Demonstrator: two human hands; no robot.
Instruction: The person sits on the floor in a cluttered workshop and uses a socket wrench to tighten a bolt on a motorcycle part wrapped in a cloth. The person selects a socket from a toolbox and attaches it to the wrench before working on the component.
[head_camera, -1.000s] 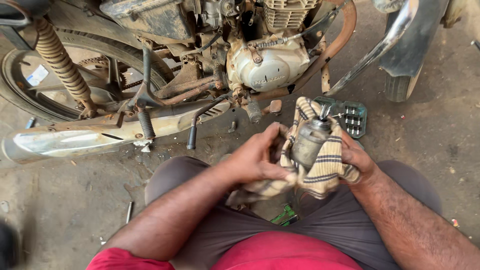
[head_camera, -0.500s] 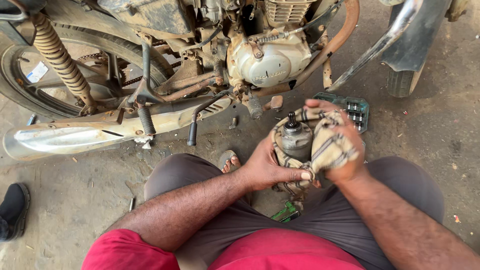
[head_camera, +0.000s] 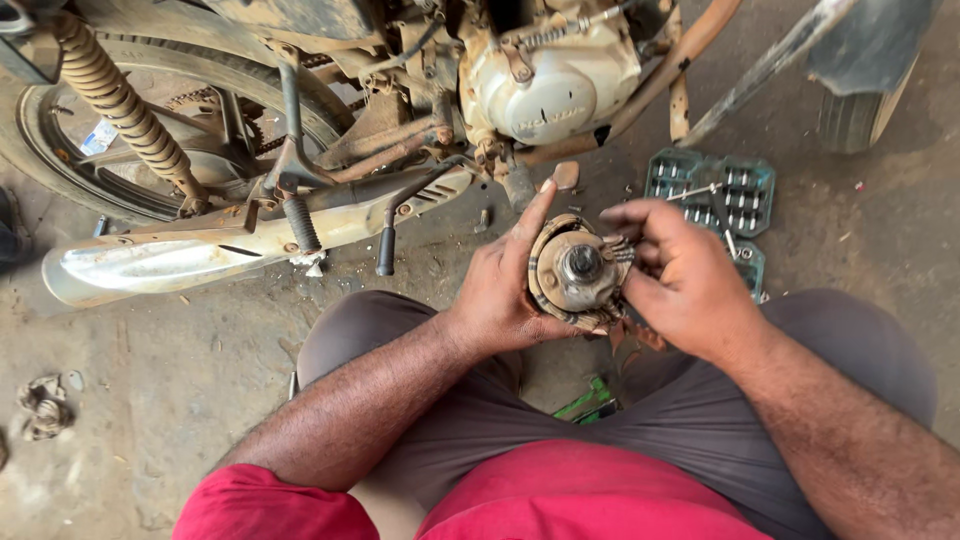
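So compared to half a second back, the striped rag is mostly out of the way now and the round metal part (head_camera: 578, 270) is turned so its face looks up at the camera, a bit higher in the frame too. It sits right of centre, between both hands. The left hand (head_camera: 505, 290) cups it from the left side, index finger sticking straight up, the rest wrapped under it. The right hand (head_camera: 680, 275) curls around the right edge, fingertips pinching at the rim. Its short shaft stub in the middle points up at the lens, so the long axis runs pretty much at the camera. The underside is hidden by palms, and the rag (head_camera: 630, 335) only peeks out below. The socket set case (head_camera: 700, 180) behind is partly covered by the right hand. The motorcycle (head_camera: 420, 110) is cut off along the top.
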